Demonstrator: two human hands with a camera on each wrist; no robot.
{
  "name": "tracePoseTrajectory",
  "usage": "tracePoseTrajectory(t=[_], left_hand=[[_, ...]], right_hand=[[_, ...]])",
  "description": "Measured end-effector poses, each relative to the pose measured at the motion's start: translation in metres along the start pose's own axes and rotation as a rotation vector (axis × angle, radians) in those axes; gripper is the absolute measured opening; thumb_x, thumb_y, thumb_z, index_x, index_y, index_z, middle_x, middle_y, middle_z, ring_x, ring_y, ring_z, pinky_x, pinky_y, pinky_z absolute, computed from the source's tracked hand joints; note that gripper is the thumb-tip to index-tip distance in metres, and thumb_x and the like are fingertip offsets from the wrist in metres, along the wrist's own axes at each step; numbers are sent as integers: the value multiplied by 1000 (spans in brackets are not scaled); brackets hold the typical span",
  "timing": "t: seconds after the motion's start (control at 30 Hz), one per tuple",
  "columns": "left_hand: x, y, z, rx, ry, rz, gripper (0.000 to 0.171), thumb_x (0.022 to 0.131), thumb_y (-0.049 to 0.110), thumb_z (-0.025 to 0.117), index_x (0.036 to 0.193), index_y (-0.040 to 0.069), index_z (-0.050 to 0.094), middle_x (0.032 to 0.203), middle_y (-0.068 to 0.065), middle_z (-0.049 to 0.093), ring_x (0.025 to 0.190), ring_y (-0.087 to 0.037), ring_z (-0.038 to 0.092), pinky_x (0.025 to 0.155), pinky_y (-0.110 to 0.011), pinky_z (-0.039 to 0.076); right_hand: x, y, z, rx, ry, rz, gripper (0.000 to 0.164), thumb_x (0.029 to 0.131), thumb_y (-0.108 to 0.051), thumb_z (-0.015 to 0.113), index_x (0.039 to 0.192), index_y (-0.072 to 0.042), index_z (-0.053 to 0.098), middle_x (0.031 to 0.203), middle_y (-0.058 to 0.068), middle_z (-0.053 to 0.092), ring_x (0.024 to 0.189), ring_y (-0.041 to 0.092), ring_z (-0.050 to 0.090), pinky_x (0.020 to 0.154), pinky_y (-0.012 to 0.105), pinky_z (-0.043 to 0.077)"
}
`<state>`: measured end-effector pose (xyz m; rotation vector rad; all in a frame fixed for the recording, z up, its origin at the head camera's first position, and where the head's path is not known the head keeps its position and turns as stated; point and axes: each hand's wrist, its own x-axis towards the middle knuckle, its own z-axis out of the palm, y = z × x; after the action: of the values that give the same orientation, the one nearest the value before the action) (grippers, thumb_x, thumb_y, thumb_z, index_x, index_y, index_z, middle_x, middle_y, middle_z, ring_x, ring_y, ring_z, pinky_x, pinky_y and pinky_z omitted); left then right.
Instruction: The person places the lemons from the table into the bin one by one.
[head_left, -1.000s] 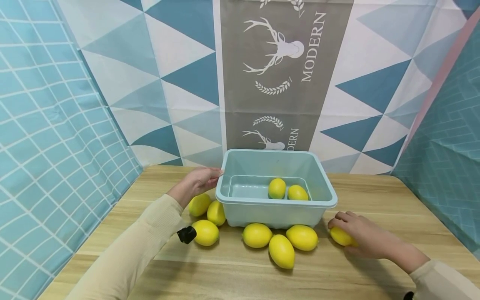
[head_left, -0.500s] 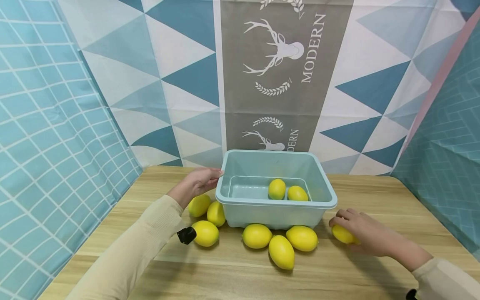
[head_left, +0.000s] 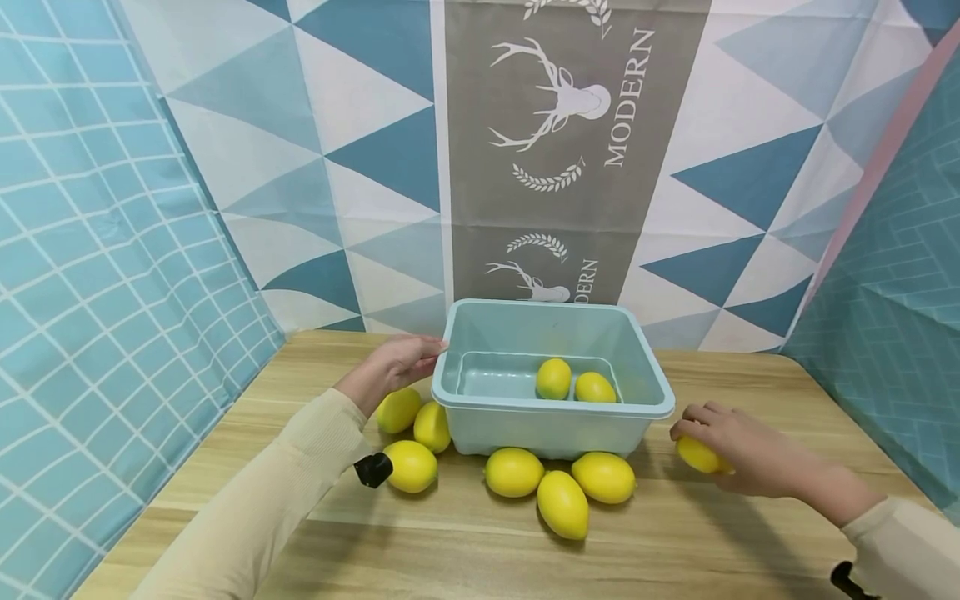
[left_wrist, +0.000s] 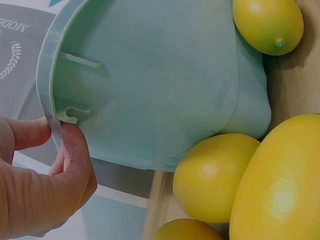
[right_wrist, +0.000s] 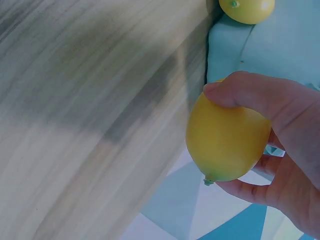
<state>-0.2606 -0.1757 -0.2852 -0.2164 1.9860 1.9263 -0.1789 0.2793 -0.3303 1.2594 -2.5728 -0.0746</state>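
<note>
A pale blue plastic tub stands at the back of the wooden table, with two lemons on its floor. My left hand pinches the tub's left rim between thumb and fingers, as the left wrist view shows close up. To the right of the tub, my right hand grips a lemon, thumb on one side and fingers on the other. In the right wrist view that lemon shows its green stem end.
Three lemons lie in front of the tub. Three more lemons sit by its left side, under and beside the left forearm. A patterned cloth hangs behind the table, with blue cloths at both sides.
My right hand has lifted the lemon and moved slightly up and to the right with it. The left hand and the tub have stayed put.
</note>
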Motion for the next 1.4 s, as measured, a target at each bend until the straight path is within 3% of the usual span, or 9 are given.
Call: tracePoseTrajectory(t=[0.3,0.6,1.07,1.17,1.23,1.33,1.4], left_hand=[[1,2,1,17,2,-9,43,100,11,49,140,-4,44,131,-12,51,95,-11,55,87,-17,55],[2,5,2,12,13,-8,43,99,10,50,139,-4,45,128,-11,52,87,-8,55,69,-11,55],[1,3,0,27,25,-22,44,98,10,52,139,-3,45,124,-10,53,92,-11,58,71,-12,56],[1,3,1,17,20,-17,45,98,10,52,140,-4,43,126,-11,53,94,-12,58,78,-14,57],[1,3,1,18,17,-15,44,98,9,51,140,-5,43,128,-12,52,95,-12,57,90,-19,56],[1,3,0,22,18,-17,44,99,10,51,140,-4,44,132,-14,50,97,-13,56,106,-27,48],[0,3,0,24,19,-19,44,99,10,51,139,-4,44,134,-14,49,99,-14,56,110,-30,45]], right_hand=[[-2,2,-6,-16,-4,14,65,50,-15,93,105,-22,60,95,-12,55,83,6,48,64,29,53],[0,9,-8,-32,35,-18,69,47,-18,95,106,-21,60,97,-11,55,84,8,50,64,31,54],[3,10,-15,-33,26,-11,66,48,-16,93,105,-21,61,97,-11,55,84,7,51,66,32,55],[4,11,-18,-16,2,1,66,48,-13,93,106,-20,60,97,-11,55,84,7,51,68,32,56],[4,12,-20,-10,-9,10,66,48,-11,93,105,-20,60,96,-11,55,84,7,51,69,32,57],[4,13,-22,-9,-14,19,67,47,-11,93,105,-20,60,96,-11,55,84,7,50,69,31,57],[4,14,-23,-13,-15,22,67,46,-11,93,104,-19,60,95,-11,55,84,7,50,69,31,57]])
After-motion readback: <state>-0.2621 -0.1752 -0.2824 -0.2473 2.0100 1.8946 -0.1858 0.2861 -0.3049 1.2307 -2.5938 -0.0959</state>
